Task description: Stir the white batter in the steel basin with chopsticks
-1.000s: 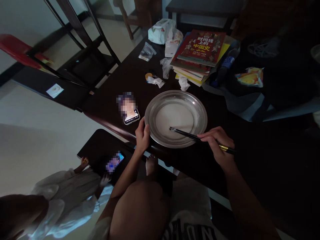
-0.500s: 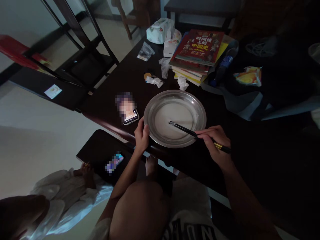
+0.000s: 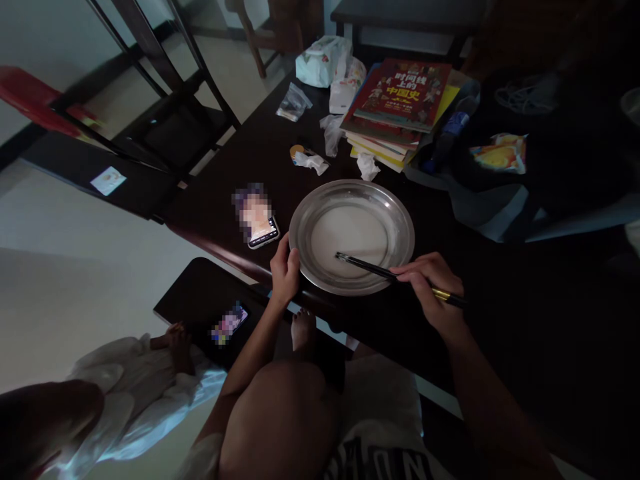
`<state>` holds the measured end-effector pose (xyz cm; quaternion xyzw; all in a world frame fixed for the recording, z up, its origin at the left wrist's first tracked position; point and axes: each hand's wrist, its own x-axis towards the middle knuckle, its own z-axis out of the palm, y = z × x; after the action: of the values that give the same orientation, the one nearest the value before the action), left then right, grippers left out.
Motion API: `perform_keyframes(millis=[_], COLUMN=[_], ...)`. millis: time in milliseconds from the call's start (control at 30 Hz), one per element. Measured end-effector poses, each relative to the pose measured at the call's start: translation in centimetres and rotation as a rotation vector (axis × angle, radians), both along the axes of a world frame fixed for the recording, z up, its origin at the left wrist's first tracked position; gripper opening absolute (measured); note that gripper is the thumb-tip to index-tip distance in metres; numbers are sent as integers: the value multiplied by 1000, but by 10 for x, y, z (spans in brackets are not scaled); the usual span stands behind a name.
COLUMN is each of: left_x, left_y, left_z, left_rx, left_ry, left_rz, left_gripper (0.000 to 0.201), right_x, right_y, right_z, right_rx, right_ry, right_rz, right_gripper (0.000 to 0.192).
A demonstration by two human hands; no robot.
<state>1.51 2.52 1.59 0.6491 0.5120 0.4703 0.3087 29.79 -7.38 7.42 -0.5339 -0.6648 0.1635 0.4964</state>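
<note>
A round metal plate (image 3: pixel 302 247) with a wide rim sits near the table's front edge. A whitish, milky layer (image 3: pixel 345 230) covers its bottom. My left hand (image 3: pixel 285 270) grips the plate's left rim, thumb over the edge and fingers partly hidden. My right hand (image 3: pixel 437 290) is closed around a pair of black chopsticks (image 3: pixel 367 267) with a gold band near the back end. Their tips rest in or just over the whitish layer, left of the plate's middle; whether they touch the bottom I cannot tell.
Left of the plate lies a lit phone (image 3: pixel 257 217). Behind it are crumpled tissue (image 3: pixel 367 167), stacked books (image 3: pixel 400 97), a bottle (image 3: pixel 453 130) and a snack packet (image 3: pixel 500 153). At lower left a person (image 3: pixel 135 387) sits by a bench (image 3: pixel 193 293) holding another phone (image 3: pixel 230 325).
The chopstick tips have swung slightly toward me within the plate, and my right hand has shifted a little with them. My left hand keeps its hold on the rim.
</note>
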Motion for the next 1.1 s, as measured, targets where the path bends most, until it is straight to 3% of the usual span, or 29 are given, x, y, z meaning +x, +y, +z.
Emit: perform_keyframes(millis=[533, 1000, 1100], left_x=[0, 0, 0], left_y=[0, 0, 0], left_z=[2, 1, 2], left_rx=[23, 30, 18], left_ry=[16, 15, 14], left_rz=[3, -2, 2], left_gripper=[66, 66, 66], right_x=[1, 0, 1], right_y=[0, 1, 1], right_z=[-2, 3, 0], right_rx=[20, 6, 24], right_ry=[45, -26, -17], right_rz=[-23, 67, 20], right_gripper=[23, 21, 21])
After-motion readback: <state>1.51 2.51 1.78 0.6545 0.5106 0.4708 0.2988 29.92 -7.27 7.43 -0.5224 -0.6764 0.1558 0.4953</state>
